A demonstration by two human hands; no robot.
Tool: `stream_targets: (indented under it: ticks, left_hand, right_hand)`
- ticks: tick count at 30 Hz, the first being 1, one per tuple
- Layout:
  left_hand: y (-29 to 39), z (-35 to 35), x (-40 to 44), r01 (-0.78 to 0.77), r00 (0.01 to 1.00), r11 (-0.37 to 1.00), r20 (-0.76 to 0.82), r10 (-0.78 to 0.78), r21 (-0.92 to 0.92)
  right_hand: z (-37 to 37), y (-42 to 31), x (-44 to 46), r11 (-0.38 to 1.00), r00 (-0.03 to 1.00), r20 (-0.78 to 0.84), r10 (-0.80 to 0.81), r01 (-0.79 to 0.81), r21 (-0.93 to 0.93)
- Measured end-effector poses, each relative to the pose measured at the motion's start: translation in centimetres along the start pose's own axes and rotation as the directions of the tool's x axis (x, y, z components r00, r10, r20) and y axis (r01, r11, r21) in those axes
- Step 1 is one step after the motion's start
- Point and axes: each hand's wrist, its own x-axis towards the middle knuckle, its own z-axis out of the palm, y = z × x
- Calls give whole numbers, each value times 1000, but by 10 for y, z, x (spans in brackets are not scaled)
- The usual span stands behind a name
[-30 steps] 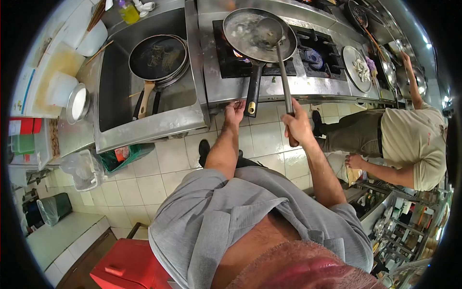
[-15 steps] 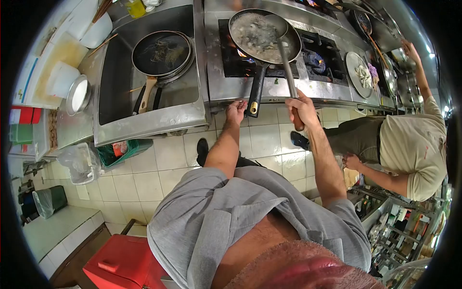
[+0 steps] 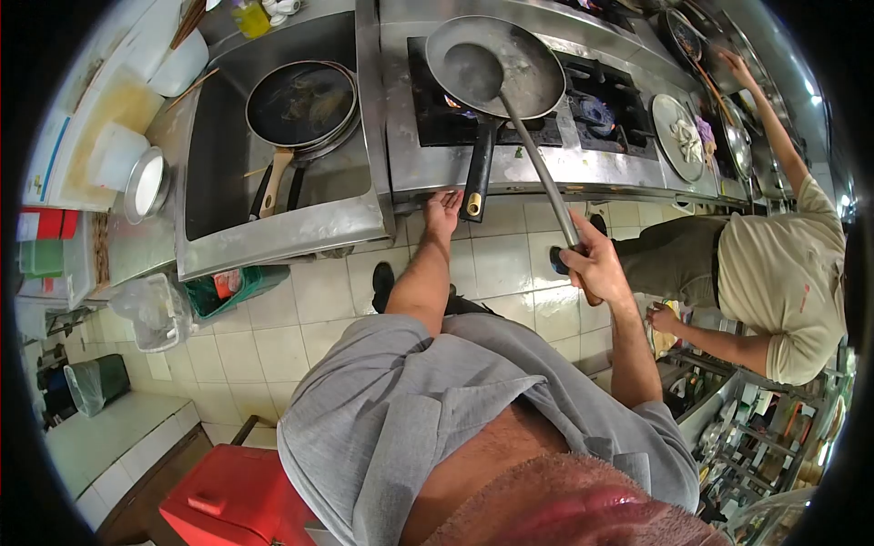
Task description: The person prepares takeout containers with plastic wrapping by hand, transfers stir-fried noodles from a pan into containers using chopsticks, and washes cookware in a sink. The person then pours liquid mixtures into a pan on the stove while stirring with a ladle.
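My right hand [image 3: 596,264] is closed around the wooden-ended handle of a long metal ladle [image 3: 539,162]. The ladle's round bowl is over the left part of a frying pan [image 3: 535,77] on the left burner, and its contents are too hazy to make out. A thin layer of cloudy liquid shows in the pan. The pan's black handle points toward me. Beside that handle, my left hand [image 3: 443,213] reaches to the front edge of the stove [image 3: 583,171] with fingers stretched out; its fingertips are partly hidden at the edge.
Stacked pans [image 3: 300,102] sit in a metal basin [image 3: 209,173] on the left. A metal bowl of white contents [image 3: 147,187] stands farther left. A lit burner [image 3: 596,114] and a plate of food [image 3: 675,136] are on the right, near a co-worker [image 3: 774,282].
My right hand has drawn back toward me and right with the ladle. Bubbling white contents filled the pan before; now little shows outside the ladle bowl. The co-worker's raised arm shifted left.
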Motion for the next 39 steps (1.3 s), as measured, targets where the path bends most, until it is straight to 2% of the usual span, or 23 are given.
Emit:
stream_targets:
  ticks: [3,4,6,9,11,13,15,16,18,19,20,21,23,25,26,28,29,30,31,33,36,37,39]
  left_hand:
    - [-1,-6,7,9,1000,999,-4,-9,44]
    - [-2,-7,10,8,1000,999,0,-8,46]
    - [-5,-9,13,-1,1000,995,-21,3,102]
    - [4,4,-26,175,980,924,26,-195,341]
    - [15,6,-64,312,935,745,-50,-352,590]
    - [51,22,-137,139,863,570,183,-471,810]
    - [111,33,-203,76,688,477,300,-661,876]
    - [151,48,-240,-47,669,385,315,-673,922]
    - [236,47,-288,-187,712,500,467,-524,846]
    - [274,29,-295,-306,796,595,543,-269,743]
    - [308,38,-309,-492,828,480,561,0,726]
    - [346,26,-303,-529,847,514,456,272,676]
    - [414,6,-274,-571,708,471,113,697,673]
    - [476,-24,-228,-577,497,384,-63,866,721]
    - [499,-31,-212,-592,494,432,-116,862,681]
    - [553,-60,-176,-678,584,571,-132,801,463]
    - [563,-53,-168,-714,554,595,-221,802,368]
    - [589,-64,-151,-713,608,662,-266,748,231]
    - [588,-48,-152,-740,547,620,-304,780,260]
    - [588,-32,-153,-752,492,587,-337,803,301]
    - [619,-44,-115,-779,485,540,-240,841,319]
    - [618,-38,-111,-734,505,556,-233,831,390]
    - [633,-55,-98,-545,486,331,-32,874,771]
  right_hand:
    - [-18,4,-5,938,1000,-3,7,-8,-347]
    - [-22,9,0,938,1000,-5,4,-6,-347]
    - [-29,17,17,699,963,-4,-268,192,-689]
    - [-30,5,53,753,969,-19,-246,179,-633]
    - [-33,2,76,805,980,-20,-198,151,-574]
    - [-33,1,93,901,992,-89,-89,42,-431]
    - [-25,7,92,937,994,-110,-26,-14,-348]
    - [-19,9,90,960,991,-127,38,-71,-271]
    - [7,-1,64,997,992,-103,71,-73,-15]
    - [28,-14,46,981,987,-89,130,-115,158]
    - [43,-28,33,933,981,-70,183,-151,327]
    - [48,-44,27,931,980,-74,184,-150,333]
    - [62,-68,19,706,970,103,219,-230,670]
    - [27,-47,54,606,954,247,171,-299,737]
    - [29,-51,62,679,981,71,180,-176,713]
    - [48,-38,74,911,989,-69,129,-91,403]
    - [68,-12,82,951,977,-196,86,-23,307]
    - [95,-31,69,993,974,-203,103,-90,72]
    - [125,-41,60,996,965,-255,59,-39,82]
    - [144,-69,41,922,974,-182,134,-56,382]
    - [85,-53,59,622,987,35,156,-126,772]
    - [71,-49,65,622,997,12,76,-57,781]
    - [76,-39,76,879,965,-184,188,-82,471]
